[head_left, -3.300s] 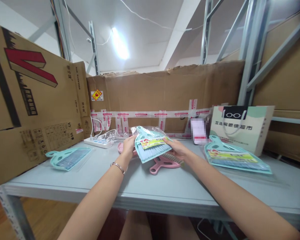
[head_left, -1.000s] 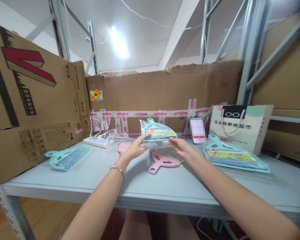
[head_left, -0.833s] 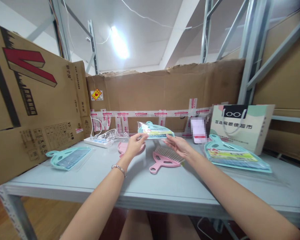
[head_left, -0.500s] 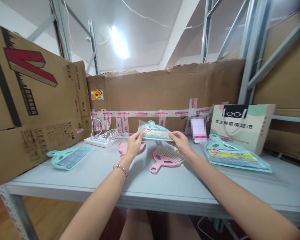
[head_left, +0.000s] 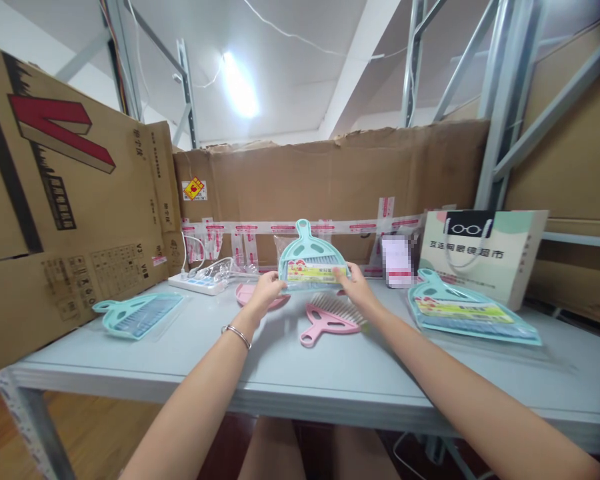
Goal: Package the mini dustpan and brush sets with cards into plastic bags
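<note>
Both my hands hold a teal mini dustpan-and-brush set in a clear plastic bag, standing upright with its handle up, above the grey table. My left hand grips its lower left corner and my right hand grips its lower right corner. Just below lie a pink brush and a pink dustpan, partly hidden behind my left hand.
A teal brush lies at the left. A bagged teal set lies at the right before a paper bag. A white power strip sits at the back. Cardboard walls enclose the table's left and rear.
The bagged teal set has been turned from lying flat between my hands to standing upright with the handle up. Both hands now hold its bottom corners.
</note>
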Tool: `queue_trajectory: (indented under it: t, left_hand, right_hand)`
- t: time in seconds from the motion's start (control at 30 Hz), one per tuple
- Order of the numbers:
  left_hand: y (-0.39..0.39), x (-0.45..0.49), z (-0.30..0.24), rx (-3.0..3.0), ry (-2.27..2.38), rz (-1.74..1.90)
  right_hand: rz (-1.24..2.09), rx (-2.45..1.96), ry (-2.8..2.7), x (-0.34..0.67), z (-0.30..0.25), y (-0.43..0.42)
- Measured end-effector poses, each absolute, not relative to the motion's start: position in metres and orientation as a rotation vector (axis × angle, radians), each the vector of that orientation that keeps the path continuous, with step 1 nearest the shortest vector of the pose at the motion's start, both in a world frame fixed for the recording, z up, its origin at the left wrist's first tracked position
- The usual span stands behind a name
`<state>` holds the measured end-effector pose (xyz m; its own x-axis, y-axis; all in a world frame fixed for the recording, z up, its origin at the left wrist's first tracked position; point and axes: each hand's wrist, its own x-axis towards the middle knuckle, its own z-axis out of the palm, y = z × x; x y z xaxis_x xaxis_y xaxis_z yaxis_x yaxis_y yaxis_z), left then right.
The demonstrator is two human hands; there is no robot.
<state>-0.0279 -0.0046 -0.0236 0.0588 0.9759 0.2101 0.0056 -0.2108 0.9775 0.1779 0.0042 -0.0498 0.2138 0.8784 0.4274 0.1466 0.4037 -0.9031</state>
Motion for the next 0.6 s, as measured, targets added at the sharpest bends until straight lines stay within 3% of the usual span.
queue_trajectory:
  t: [0.2,0.47,0.6]
  left_hand:
    - [-0.011,-0.023,-0.021,1.415,0.99,1.298]
    - [-0.02,-0.021,-0.013,1.395,0.988,1.302]
    - [-0.022,-0.022,-0.013,1.432,0.916,1.27]
  right_hand:
    - [0.37,-1.22,-1.317,0.177,-0.043,-0.01]
    - [0.42,-1.141,-1.24,0.179,-0.035,-0.01]
    - [0.603,-1.114,-1.103,0.177,-0.031,-0.013]
